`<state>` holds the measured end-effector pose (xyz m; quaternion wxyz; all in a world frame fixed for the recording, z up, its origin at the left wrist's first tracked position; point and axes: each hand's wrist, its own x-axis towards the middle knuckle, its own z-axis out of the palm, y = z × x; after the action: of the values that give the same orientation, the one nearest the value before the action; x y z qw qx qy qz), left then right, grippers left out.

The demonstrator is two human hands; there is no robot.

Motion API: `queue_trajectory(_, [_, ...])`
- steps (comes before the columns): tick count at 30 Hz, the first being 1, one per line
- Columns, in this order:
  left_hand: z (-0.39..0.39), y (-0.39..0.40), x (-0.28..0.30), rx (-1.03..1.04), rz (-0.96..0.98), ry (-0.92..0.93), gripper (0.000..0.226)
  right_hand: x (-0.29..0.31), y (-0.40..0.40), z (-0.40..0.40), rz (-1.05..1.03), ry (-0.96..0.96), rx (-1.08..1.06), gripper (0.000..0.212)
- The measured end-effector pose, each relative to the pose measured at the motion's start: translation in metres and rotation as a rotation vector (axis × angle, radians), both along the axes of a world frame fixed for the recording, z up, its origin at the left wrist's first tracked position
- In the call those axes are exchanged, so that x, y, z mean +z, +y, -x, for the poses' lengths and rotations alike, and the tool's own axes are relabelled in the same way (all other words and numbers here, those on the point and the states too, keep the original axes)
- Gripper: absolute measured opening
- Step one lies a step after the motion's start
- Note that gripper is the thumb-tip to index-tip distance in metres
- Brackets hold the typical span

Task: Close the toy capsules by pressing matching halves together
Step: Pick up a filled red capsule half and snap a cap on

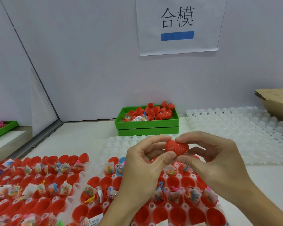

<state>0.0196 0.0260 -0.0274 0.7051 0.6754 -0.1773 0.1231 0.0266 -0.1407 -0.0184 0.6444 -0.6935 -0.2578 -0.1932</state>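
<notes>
A pale wall (88, 62) rises behind the white worktop (82, 136); a paper sign (178, 25) (blue bar beneath two characters) hangs on it, a metal frame strip (44, 98) slanting left of the sign.

A white counter (82, 136) carries everything. Directly under the hands lies a translucent tray (175, 207) filled with open red capsule halves, and a second such tray (31, 190) sits to their left. Beyond the hands two stacked green bins (147, 126) stand against the wall. To the right of the hands lie empty translucent trays (235, 128), with a cardboard box (278, 103) behind them.
</notes>
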Motion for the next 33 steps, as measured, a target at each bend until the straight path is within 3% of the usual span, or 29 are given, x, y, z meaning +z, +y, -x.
queue_trajectory(10, [0.0013,0.0016,0.0053,-0.04,-0.038,-0.024,0.04,0.0021,0.0006,0.0034,-0.032,0.074,-0.05,0.024])
queue_trajectory(16, [0.0037,0.0004,0.0056,-0.019,-0.092,-0.027,0.029,0.0007,0.0011,0.002,-0.067,0.13,-0.029,0.022])
queue_trajectory(33, [0.0047,-0.0005,0.0033,0.001,-0.122,-0.023,0.027,-0.0003,0.0002,0.0014,-0.057,0.146,-0.032,0.021])
